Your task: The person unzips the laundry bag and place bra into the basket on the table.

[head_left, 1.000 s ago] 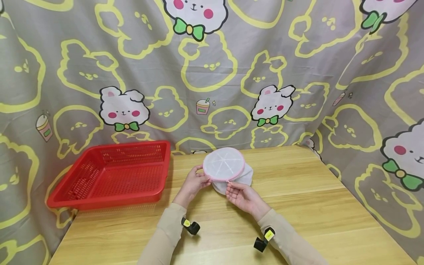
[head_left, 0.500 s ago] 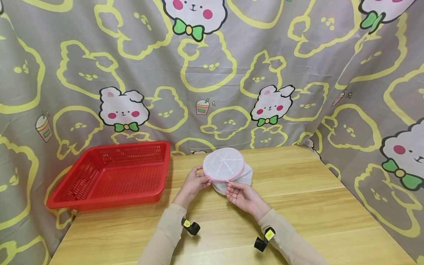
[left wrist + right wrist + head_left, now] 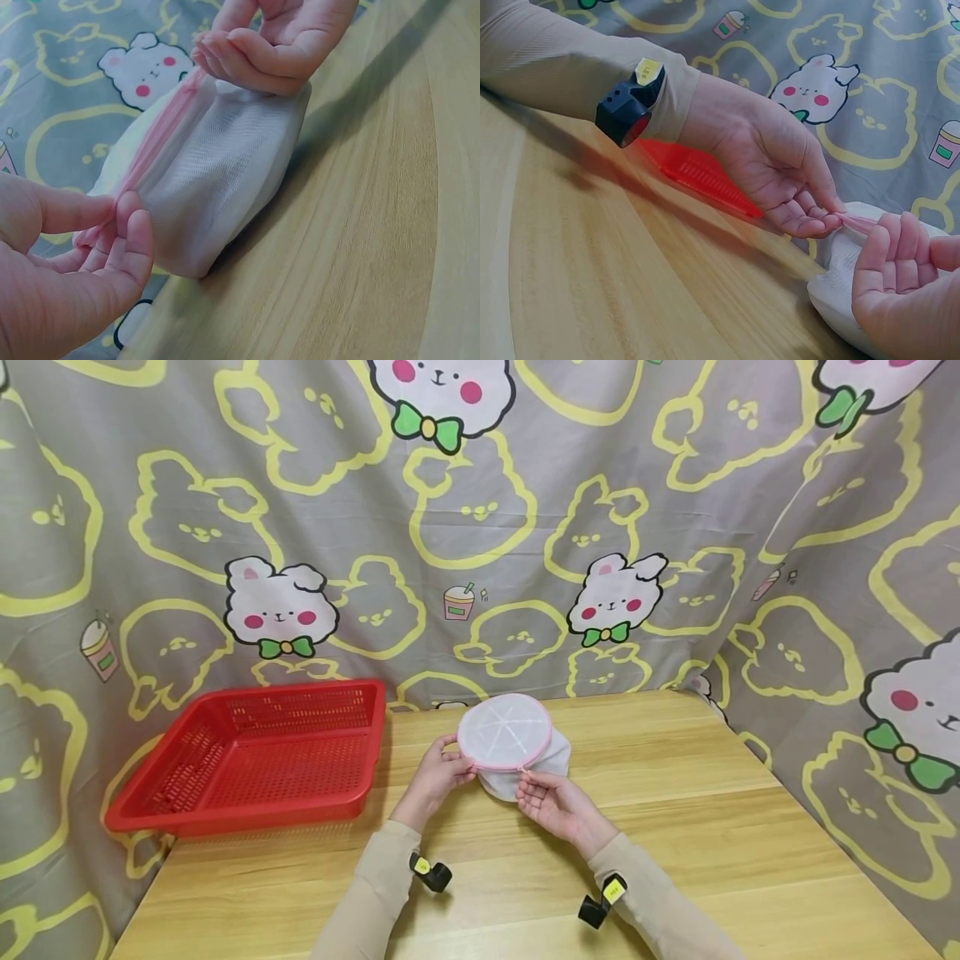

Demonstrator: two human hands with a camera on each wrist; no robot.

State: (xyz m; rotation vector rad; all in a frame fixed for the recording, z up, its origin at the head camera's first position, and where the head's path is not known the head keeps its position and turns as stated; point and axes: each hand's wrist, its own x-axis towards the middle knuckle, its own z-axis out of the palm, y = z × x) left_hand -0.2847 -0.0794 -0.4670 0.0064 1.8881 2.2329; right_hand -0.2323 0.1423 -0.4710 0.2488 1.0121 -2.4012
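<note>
A round white mesh laundry bag (image 3: 505,732) with a pink zipper around its top edge stands on the table, its lid tilted toward me. My left hand (image 3: 444,770) pinches the pink edge at the front left between thumb and fingers; the left wrist view shows the pink band (image 3: 161,139) stretched straight between both hands. At the front right, my right hand (image 3: 558,808) pinches the zipper by its pull, with the other fingers curled below. In the right wrist view that hand (image 3: 904,292) covers much of the bag's side (image 3: 832,289). The bag's inside is hidden.
A red perforated plastic basket (image 3: 247,817) stands at the left of the wooden table (image 3: 675,852), its near-left corner reaching past the edge. A grey curtain (image 3: 517,527) with cartoon bunnies hangs right behind the table and along its right side. Each wrist carries a small black camera.
My right hand has shifted slightly to the right along the pink zipper in the last half second. The bag has edged a little left; my left hand stays almost still.
</note>
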